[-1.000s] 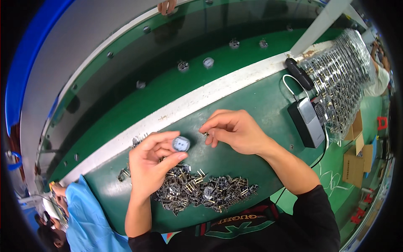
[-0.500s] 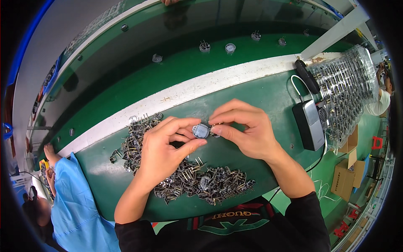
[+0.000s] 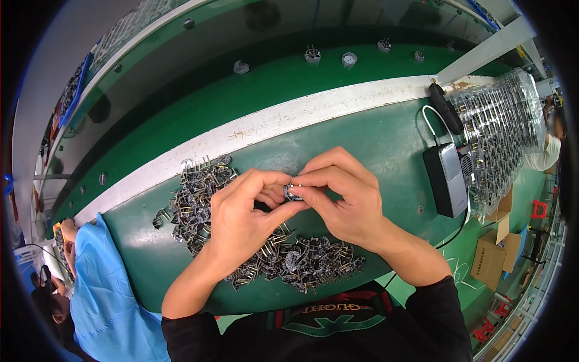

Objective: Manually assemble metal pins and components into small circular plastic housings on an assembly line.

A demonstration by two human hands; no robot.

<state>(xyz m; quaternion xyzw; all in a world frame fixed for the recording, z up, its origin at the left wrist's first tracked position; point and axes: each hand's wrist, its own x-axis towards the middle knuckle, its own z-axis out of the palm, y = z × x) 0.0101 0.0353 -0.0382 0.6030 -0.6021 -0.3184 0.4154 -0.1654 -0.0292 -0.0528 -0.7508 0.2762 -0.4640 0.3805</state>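
Close-up handwork over a green table [image 3: 398, 151]

So a big green belt [image 3: 199, 102] is curving across the top of the view, with a scuffed white rail [image 3: 271, 113] running between it and the table. Someone's blue garment [image 3: 111, 289] is bulging in at lower left, and the worker's own black shirt [image 3: 386, 338] is filling the bottom.

Over on the right, a bunch of clear plastic packs [image 3: 500, 133], full of little metallic bits, is lying at the table's far end, and an open cardboard box [image 3: 490, 259] is sitting lower down, past the table. A messy pile [image 3: 307, 265] of dark parts with metal pins is sprawling over the tabletop, bending from near the rail down toward the shirt.

The left hand [image 3: 238, 205] is partly covering that pile, and the right hand [image 3: 347, 193] is facing it, fingertips nearly meeting. A silver-and-black device [image 3: 446, 178] is resting near the packs with a white cable [image 3: 427, 112] looping off it.

Tiniest stuff: at least 5 small pieces [image 3: 349, 59] are dotting the belt, and 1 grey round part [image 3: 288, 193] is sitting between the hands, above the table. The left fingers are pinching its left side; the right ones are narrowing onto its other side. Can't tell if they're also gripping something separate.
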